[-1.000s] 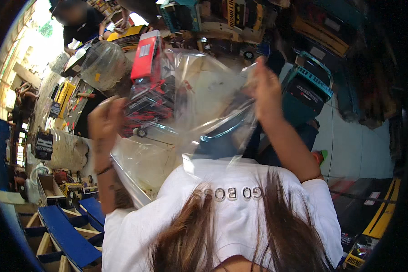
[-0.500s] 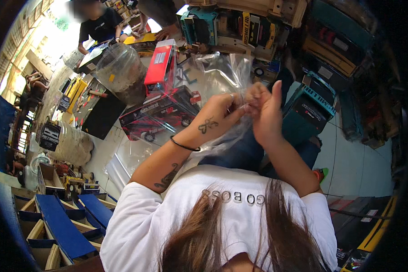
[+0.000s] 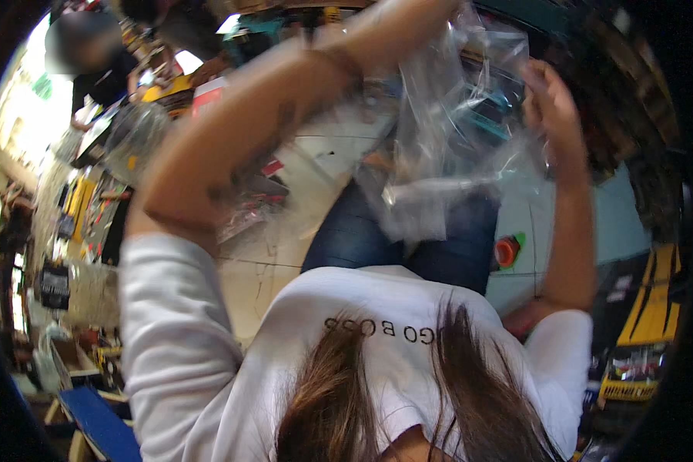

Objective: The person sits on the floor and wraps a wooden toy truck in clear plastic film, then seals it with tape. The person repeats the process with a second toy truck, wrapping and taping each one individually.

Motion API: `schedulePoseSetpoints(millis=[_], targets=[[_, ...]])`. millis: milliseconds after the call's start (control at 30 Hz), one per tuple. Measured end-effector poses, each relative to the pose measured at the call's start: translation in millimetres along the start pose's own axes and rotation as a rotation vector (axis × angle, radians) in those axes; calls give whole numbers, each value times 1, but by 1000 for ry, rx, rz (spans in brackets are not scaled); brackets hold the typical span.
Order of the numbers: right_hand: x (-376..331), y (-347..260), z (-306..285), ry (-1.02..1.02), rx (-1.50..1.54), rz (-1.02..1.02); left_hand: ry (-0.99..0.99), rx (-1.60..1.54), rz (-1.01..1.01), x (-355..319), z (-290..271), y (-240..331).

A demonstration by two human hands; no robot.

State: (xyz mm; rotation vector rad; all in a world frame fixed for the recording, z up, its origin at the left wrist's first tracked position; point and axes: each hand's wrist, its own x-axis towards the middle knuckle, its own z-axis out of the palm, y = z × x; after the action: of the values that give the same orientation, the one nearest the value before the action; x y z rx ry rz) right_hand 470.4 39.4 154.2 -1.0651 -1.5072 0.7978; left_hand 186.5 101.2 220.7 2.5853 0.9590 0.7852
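A clear plastic bag (image 3: pixel 439 115) hangs in front of me over my lap, crumpled and shining with reflections. My left arm reaches across to the top edge, where my left hand (image 3: pixel 431 11) is blurred and mostly cut off beside the bag's upper end. Its fingers are out of sight. At the bag's right side my right hand (image 3: pixel 550 104) is raised, fingers curled in on the plastic. Partly behind my left forearm, a red and dark toy truck in clear wrapping (image 3: pixel 258 204) lies on the floor.
A red box-shaped piece (image 3: pixel 208 94) shows above my left forearm. Farther left are a large clear plastic sack (image 3: pixel 135 138) and a seated person (image 3: pixel 100 81). Blue-painted wooden parts (image 3: pixel 100 423) stand at lower left. An orange and green object (image 3: pixel 507 250) lies beside my leg.
My hands were together at the bag by the wrapped truck; now they are apart and higher, with the bag lifted between them. The view has shifted, and the truck is largely behind my arm.
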Motion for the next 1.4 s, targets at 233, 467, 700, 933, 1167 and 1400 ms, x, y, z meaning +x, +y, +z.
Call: schedulePoseSetpoints(millis=[233,467,700,933,1167,1400], targets=[[-35,-150,-223,1112,-1298,-718,691,531,500,165,19,112],[-35,95,-279,-12,-1640,698,192,-144,16,160,244,96],[-79,-136,-277,1343,-1206,-655,937,-50,505,213,135,151],[-35,142,-279,79,-1521,662,-201,390,47,217,200,39],[80,-8,-220,812,-1322,-531,548,178,-32,256,116,32],[61,6,-105,592,-1369,-863,1046,381,834,181,85,-63]])
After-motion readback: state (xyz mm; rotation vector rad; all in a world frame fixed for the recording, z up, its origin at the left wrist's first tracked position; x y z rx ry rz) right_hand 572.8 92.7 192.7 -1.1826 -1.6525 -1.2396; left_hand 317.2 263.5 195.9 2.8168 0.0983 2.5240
